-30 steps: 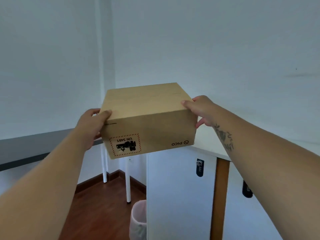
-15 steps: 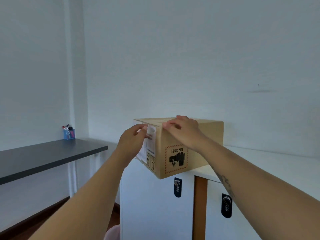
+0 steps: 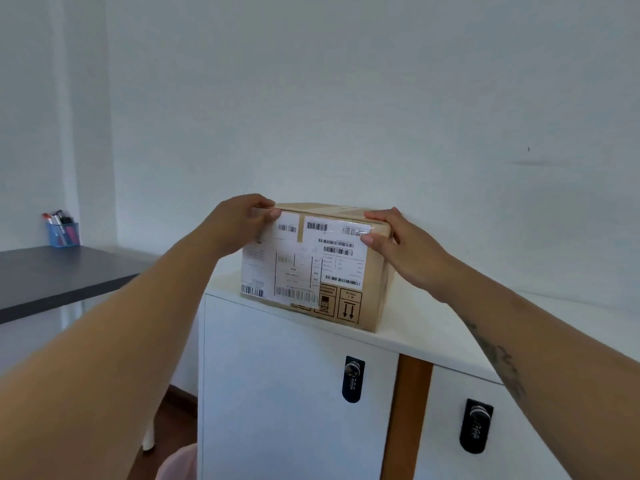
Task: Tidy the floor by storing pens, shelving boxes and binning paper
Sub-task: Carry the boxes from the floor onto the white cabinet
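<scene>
A brown cardboard box (image 3: 375,271) with white shipping labels on its near face rests on the top of a white locker cabinet (image 3: 408,327), near the cabinet's left end. My left hand (image 3: 239,221) grips the box's upper left corner. My right hand (image 3: 401,245) grips its upper right corner, thumb on the label face. A blue pen holder (image 3: 64,233) with several pens stands on a dark grey desk (image 3: 52,275) at the left.
The cabinet has white doors with two black combination locks (image 3: 352,378) (image 3: 476,424) and a brown wooden strip between them. A pale pink bin (image 3: 178,462) shows at the bottom beside the cabinet. White walls stand behind.
The box went from held in the air to resting on the cabinet top. It has been turned so the labelled face points at me, and both hands shifted to its top corners.
</scene>
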Available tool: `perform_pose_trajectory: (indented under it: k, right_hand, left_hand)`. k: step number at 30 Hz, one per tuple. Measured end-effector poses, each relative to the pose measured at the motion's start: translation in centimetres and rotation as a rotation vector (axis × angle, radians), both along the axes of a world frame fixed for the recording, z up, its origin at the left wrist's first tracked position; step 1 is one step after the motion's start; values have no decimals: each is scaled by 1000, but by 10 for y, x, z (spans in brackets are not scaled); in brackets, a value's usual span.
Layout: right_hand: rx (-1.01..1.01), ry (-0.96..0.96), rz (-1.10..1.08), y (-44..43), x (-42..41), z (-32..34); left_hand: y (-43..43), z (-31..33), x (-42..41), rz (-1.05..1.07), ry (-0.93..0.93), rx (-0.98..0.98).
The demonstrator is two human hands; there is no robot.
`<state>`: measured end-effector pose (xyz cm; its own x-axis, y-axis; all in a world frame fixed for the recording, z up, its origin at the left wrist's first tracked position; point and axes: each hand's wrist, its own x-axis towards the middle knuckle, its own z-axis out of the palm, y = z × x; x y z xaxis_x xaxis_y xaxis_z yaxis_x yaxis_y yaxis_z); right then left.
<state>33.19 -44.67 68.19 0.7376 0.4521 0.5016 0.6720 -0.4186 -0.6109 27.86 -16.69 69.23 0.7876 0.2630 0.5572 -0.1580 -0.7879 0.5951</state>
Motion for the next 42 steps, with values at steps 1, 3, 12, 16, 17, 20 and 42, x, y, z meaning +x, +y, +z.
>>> perform_pose_trajectory:
  k: [1,3,12,16,17,20,42]
  right_hand:
    - [29,-6,-32,5,6,-3]
    - [74,-13,-102,13,16,-8]
    - [119,-2,-182,41,32,-14]
    - [118,-12,-225,56,36,-14]
    - [118,-15,-235,59,38,-14]
    - [121,-27,-263,66,45,-13]
    - [78,157,-294,76,71,-2]
  left_hand:
    - [4,-4,3,6,-48,-7]
    - [11,-8,7,19,-105,-3]
    - [30,-11,34,2,-61,11]
    - [42,-11,49,-7,-42,-10]
    - [44,-11,54,-11,-37,-8]
    - [50,-11,69,-25,-34,-19]
    - [70,-12,119,-84,2,151]
